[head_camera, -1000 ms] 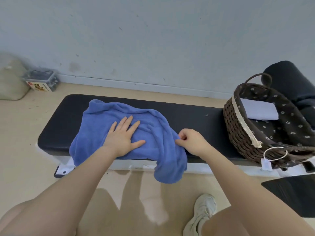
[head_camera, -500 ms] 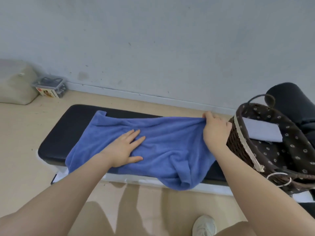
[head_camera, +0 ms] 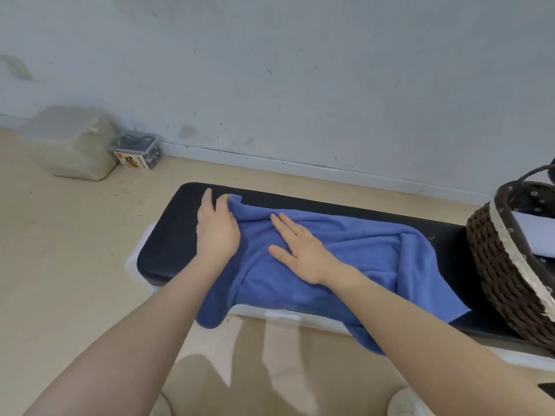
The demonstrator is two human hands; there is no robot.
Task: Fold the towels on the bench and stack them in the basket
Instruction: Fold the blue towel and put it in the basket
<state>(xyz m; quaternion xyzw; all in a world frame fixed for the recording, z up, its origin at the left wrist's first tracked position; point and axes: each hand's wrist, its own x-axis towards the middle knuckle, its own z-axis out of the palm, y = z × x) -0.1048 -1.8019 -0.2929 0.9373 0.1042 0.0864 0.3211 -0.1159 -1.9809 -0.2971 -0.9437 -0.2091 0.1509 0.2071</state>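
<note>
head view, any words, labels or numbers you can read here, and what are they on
Nothing can be read for certain.
Small clear box on the floor by the wall: its red, yellow and white label carries dark characters, too blurred to read.
Blue towel, black bench, wicker basket: no text visible.

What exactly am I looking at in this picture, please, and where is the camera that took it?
The camera sits on a person's head, looking down at their own bare arms; no machine is involved. A blue towel lies spread, still wrinkled, on a black padded bench, its near edge hanging over the side. The left hand rests at the towel's far left corner; whether it pinches the cloth is unclear. The right hand lies flat on the towel. At right stands a wicker basket with a pale folded towel inside.
</note>
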